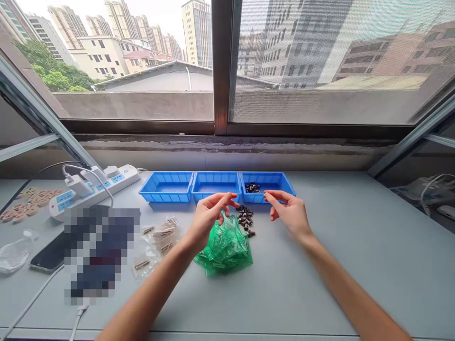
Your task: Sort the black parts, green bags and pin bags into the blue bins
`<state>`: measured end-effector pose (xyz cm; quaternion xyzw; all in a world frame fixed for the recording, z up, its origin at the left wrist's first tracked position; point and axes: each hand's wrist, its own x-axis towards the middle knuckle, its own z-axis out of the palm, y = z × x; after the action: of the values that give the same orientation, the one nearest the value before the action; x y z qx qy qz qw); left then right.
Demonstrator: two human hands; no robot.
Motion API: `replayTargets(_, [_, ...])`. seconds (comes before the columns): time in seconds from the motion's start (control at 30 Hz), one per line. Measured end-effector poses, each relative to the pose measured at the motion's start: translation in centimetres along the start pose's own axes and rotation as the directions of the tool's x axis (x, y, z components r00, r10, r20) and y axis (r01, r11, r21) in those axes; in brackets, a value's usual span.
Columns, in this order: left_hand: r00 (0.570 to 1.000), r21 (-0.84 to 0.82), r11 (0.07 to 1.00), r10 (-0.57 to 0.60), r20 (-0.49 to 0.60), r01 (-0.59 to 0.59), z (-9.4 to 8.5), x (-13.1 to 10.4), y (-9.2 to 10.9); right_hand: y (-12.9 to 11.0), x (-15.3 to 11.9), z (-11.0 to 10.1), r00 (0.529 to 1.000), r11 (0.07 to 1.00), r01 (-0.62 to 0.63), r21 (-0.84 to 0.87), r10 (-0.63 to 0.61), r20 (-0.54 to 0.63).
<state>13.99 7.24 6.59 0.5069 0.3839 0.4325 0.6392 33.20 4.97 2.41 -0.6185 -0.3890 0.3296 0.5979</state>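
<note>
My left hand [208, 215] is raised over a heap of green clear plastic packets [225, 251]. Its thumb and index finger come together at the tips; anything between them is too small to tell. My right hand [291, 213] is at the front rim of the right blue bin [275, 195], thumb and index pinched, with a tiny dark spot at the tips that I cannot make out. Dark screw-like pieces [245, 218] lie in a small pile between my hands, beside the green packets. More dark pieces [252, 187] sit inside the right bin.
A middle blue bin [216, 195] and a left blue bin [165, 196] adjoin the right one. Clear packets with brown sticks [165, 234], a phone [50, 255], a power strip [122, 177], cables, tan pieces [28, 206] and a crumpled bag [16, 253] lie leftward. A window stands behind.
</note>
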Motion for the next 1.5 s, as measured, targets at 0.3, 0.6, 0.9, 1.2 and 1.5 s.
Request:
replayTargets(0.3, [0.99,-0.076,0.994,-0.071,0.122,0.08,-0.1,0.1,-0.1,0.3,0.2,-0.3,0.973,0.99,0.135,0.033,-0.138,0.184])
replayTargets(0.6, [0.982,-0.068,0.991,-0.102,0.16,0.114,-0.1,0.1,-0.2,0.1,-1.2,-0.1,0.758,0.859,0.438,-0.264,-0.195,0.623])
replayTargets(0.9, [0.994,-0.094,0.992,-0.073,0.084,0.081,-0.4,0.6,-0.9,-0.3,-1.5,-0.4,0.722,0.62,0.556,-0.554,-0.029,0.692])
replayTargets(1.2, [0.991,-0.064,0.993,-0.089,0.104,0.096,-0.5,0.5,-0.8,0.1,-1.3,-0.5,0.766,0.463,0.606,-0.646,-0.123,0.631])
replayTargets(1.5, [0.991,-0.058,0.995,-0.079,0.105,0.085,-0.5,0.5,-0.9,0.5,-1.2,-0.4,0.794,0.373,0.602,-0.706,-0.182,0.58])
